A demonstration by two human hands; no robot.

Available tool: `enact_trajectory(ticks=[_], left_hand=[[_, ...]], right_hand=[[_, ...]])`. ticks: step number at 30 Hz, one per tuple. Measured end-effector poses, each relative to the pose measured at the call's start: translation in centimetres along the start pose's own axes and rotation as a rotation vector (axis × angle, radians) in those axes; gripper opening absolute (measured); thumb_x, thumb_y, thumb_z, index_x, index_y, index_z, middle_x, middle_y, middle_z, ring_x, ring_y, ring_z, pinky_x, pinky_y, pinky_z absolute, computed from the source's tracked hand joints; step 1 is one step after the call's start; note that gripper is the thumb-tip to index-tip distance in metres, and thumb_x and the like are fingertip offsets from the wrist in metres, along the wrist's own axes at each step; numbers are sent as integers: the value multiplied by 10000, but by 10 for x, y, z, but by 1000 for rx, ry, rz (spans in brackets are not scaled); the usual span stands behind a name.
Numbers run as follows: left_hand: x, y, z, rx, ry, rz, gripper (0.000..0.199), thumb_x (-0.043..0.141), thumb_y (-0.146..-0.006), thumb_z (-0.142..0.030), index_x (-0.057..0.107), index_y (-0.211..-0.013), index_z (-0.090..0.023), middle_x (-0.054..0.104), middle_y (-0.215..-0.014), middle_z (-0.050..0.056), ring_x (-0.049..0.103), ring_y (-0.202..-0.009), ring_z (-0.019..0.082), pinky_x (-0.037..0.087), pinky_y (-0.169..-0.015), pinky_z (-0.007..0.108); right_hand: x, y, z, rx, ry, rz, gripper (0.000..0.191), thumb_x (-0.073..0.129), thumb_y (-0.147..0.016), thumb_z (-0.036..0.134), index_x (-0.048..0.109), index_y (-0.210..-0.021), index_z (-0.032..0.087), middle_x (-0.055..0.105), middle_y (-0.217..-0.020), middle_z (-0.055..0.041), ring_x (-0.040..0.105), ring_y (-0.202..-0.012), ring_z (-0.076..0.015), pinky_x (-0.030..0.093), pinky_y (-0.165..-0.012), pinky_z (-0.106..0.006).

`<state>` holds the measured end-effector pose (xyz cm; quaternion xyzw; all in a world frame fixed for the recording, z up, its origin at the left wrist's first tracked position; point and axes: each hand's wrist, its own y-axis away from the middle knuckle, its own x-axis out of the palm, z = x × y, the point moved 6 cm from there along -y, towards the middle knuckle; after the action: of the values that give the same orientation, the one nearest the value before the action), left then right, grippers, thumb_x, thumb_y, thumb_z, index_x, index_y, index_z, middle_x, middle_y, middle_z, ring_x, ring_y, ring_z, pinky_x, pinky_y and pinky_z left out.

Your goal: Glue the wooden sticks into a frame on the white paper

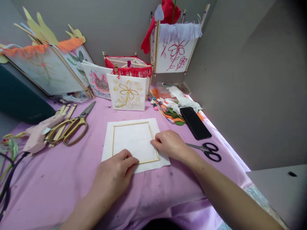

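A white sheet (109,127) lies flat on the pink cloth, and a square frame of thin wooden sticks (130,124) rests on it. My left hand (118,169) has its fingers pinched together on the frame's near stick, left of the middle. At the right side, my right hand (168,143) pinches the right stick of the frame with bent fingers. My left hand covers the frame's near left corner.
Gold-handled scissors (77,123) and a pink glue gun (40,134) lie at the left. Black-handled scissors (206,150) and a phone (195,123) are at the right. Behind stand painted panels (128,92) and decorated lanterns (176,54).
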<state>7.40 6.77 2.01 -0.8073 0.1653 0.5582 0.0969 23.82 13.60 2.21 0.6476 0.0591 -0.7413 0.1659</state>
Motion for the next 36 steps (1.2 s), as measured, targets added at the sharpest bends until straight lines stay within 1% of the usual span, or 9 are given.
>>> enact_trajectory(ticks=[4,11,18,23,30,36], left_hand=[[0,-1,-1,-2,-4,7,273,429,-896,-273,702,-897,-288,637,-887,9,606,-740,142,444,-631,257],[-1,0,-1,12,-2,-4,278,431,-891,-259,709,-886,-276,638,-873,20,605,-731,140,449,-633,252],[-1,-1,-1,20,5,-25,274,438,-888,-261,712,-884,-274,643,-868,21,604,-717,138,443,-618,247],[-1,0,-1,38,-3,-48,273,438,-889,-264,711,-882,-269,643,-862,20,602,-708,133,435,-603,238],[0,0,0,31,-4,-38,269,440,-889,-275,708,-898,-282,642,-875,16,607,-713,136,438,-609,244],[1,-1,1,18,-14,-12,274,431,-894,-282,705,-899,-281,639,-886,14,608,-724,140,434,-609,248]], right_hand=[[0,0,0,3,6,-7,330,451,-884,356,708,-763,190,699,-745,-63,603,-682,-171,313,-568,-258],[-2,0,1,-1,3,-32,302,468,-867,321,704,-728,192,691,-710,-53,599,-660,-168,288,-547,-265],[-12,4,-7,-6,-21,-25,299,487,-857,310,685,-673,181,663,-649,-40,556,-595,-142,256,-523,-261],[-21,5,-6,-29,-65,-73,302,478,-863,303,672,-665,184,656,-640,-24,540,-583,-125,261,-531,-250],[-10,1,2,-23,61,-67,289,482,-864,316,708,-736,189,686,-693,-51,586,-639,-162,272,-542,-263],[-5,2,4,-46,78,-54,316,463,-883,336,713,-757,189,691,-701,-60,603,-650,-168,296,-556,-255]])
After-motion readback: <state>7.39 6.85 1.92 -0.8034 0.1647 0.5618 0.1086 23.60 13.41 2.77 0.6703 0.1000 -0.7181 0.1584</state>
